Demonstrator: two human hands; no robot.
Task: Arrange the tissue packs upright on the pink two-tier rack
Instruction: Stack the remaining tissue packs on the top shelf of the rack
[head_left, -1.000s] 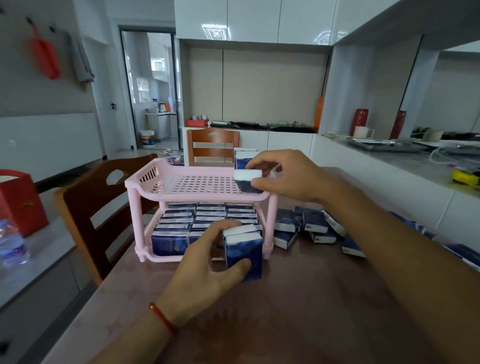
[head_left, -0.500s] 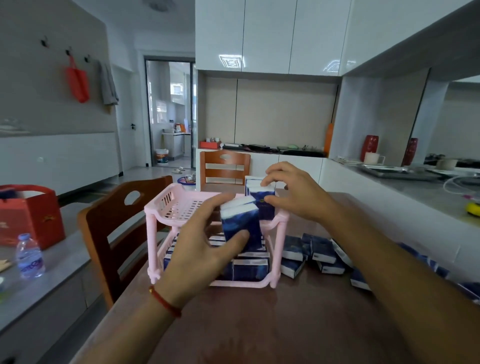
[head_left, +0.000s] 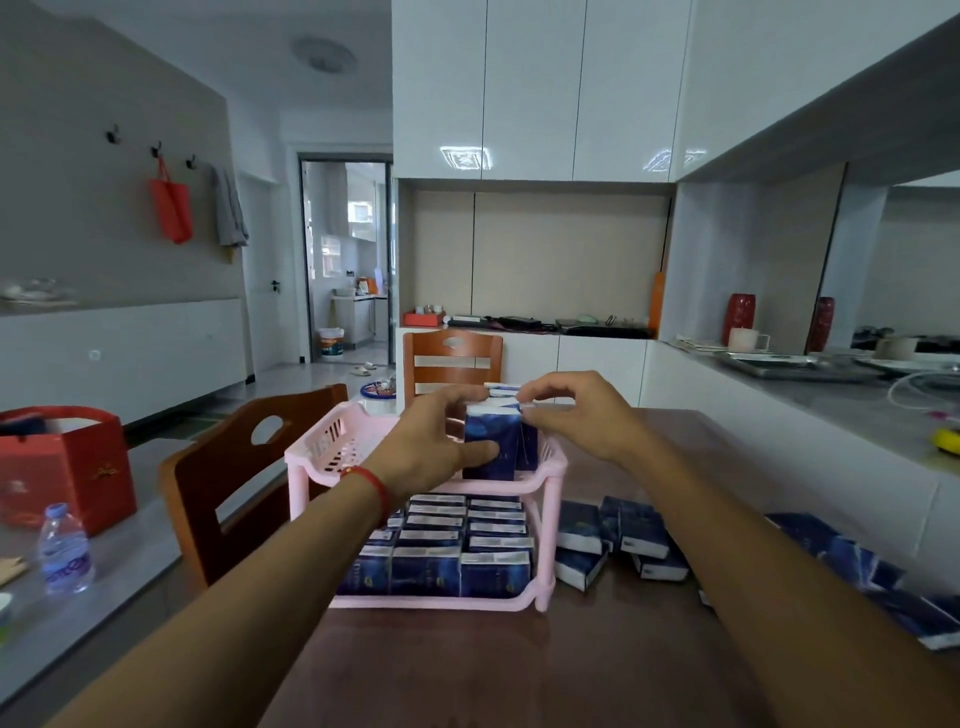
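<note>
Right now, in the head view, the left hand (head_left: 441, 441) is gripping a dark blue, white-topped tissue pack (head_left: 491, 449), thumb across its near face and fingers curled over the top, and is standing it upright at the near right corner of the top tier of the pink plastic two-tier rack (head_left: 322, 452). The right hand (head_left: 576, 415) is pinching the white top edge of a second upright blue pack (head_left: 527, 447) just behind and touching the first, steadying it. One more pack top is peeking out farther back.

The bottom tier is holding full rows of upright blue packs (head_left: 452, 540), so the lower shelf looks finished and the top row is only beginning. Loose blue packs (head_left: 618, 545) are lying flat on the dark brown wooden table (head_left: 519, 670), just right of the rack.

The risk I am seeing: these packs are tall, soft and narrow-based, standing on a perforated shelf with nothing supporting them on the left. If either hand is letting go too soon, the short row is likely tipping leftward like dominoes. Pushing the near pack hard against the low front rim could also be tilting it over the edge, or nudging the light rack across the table.
</note>
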